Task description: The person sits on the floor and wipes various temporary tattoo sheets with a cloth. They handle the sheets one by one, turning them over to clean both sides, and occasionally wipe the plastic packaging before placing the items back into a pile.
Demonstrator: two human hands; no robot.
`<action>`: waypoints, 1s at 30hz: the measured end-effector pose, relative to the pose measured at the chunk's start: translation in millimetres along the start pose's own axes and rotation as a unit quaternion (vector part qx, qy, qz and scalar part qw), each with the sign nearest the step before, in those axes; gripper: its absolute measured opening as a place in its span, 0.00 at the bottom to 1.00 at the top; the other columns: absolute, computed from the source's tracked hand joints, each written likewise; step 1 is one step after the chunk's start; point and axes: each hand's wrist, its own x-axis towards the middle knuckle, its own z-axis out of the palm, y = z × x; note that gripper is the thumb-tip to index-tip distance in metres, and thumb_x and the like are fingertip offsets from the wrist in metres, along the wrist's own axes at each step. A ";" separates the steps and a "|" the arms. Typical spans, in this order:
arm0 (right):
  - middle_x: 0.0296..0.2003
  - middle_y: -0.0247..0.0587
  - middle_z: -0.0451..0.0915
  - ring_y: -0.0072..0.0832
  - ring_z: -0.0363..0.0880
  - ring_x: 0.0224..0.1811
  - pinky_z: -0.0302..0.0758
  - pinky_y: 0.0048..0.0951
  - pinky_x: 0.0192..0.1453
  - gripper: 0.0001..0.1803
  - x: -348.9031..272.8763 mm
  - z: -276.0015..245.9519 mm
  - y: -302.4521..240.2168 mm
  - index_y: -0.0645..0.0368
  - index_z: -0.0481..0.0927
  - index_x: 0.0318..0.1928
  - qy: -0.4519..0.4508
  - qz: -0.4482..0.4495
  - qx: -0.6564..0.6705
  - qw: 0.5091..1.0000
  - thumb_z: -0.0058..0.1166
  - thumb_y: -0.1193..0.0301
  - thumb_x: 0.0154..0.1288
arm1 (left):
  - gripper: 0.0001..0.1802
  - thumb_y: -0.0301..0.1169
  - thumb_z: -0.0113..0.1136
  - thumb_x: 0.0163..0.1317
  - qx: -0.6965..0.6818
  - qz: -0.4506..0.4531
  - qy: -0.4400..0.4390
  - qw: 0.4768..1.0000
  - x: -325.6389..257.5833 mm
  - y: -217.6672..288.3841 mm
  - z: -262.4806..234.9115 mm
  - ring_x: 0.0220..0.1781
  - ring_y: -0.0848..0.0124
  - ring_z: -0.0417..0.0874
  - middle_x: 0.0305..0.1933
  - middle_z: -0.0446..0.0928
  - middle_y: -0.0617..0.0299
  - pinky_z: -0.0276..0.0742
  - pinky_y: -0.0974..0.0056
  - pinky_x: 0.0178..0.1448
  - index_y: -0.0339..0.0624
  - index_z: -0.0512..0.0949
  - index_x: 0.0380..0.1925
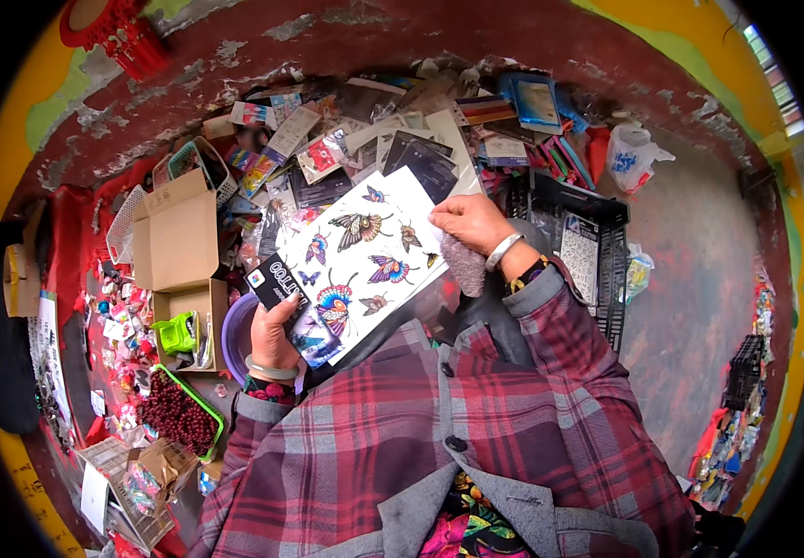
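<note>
A white temporary tattoo sheet (379, 265) with colourful butterflies is held up, tilted, in front of my body. My left hand (273, 337) is closed on its lower left end, together with a black header card (272, 279). A smaller purple-blue picture piece (314, 337) shows at that same end. My right hand (473, 224) pinches the sheet's right edge, near the top corner. Beneath my right wrist lies a fuzzy greyish-mauve cloth (462, 265), partly hidden. Whether the sheet sits in a clear sleeve, I cannot tell.
Ahead lies a heap of packets and cards (328, 153) against the maroon wall. To the right stands a black crate (614, 270) with a patterned sheet (579, 259). An open cardboard box (179, 228), a purple basin (237, 335) and a green-rimmed tray (211, 414) of dark red beads stand left.
</note>
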 end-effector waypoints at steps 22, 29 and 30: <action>0.18 0.30 0.76 0.17 0.71 0.22 0.68 0.22 0.28 0.07 -5.5 -5.9 19.3 0.65 0.82 0.24 -0.027 0.096 0.067 0.993 0.61 0.72 0.47 | 0.16 0.22 0.53 0.57 -0.049 -0.020 0.007 0.999 1.8 -5.0 -19.1 0.44 0.67 0.81 0.44 0.80 0.58 0.76 0.63 0.52 0.36 0.74 0.48; 0.19 0.29 0.77 0.17 0.70 0.21 0.68 0.22 0.27 0.06 -14.2 -4.1 13.2 0.64 0.82 0.25 -0.014 0.101 0.058 0.993 0.61 0.73 0.49 | 0.15 0.22 0.53 0.58 -0.052 -0.023 0.007 0.998 0.4 -1.7 -17.5 0.44 0.67 0.81 0.44 0.79 0.57 0.76 0.63 0.52 0.34 0.74 0.46; 0.19 0.29 0.77 0.17 0.70 0.21 0.68 0.22 0.27 0.06 -15.2 -3.7 12.6 0.64 0.82 0.25 -0.012 0.103 0.067 0.992 0.61 0.72 0.49 | 0.15 0.23 0.54 0.57 -0.057 -0.024 0.003 0.998 -0.2 -1.1 -15.9 0.44 0.67 0.81 0.44 0.79 0.57 0.76 0.64 0.52 0.34 0.74 0.46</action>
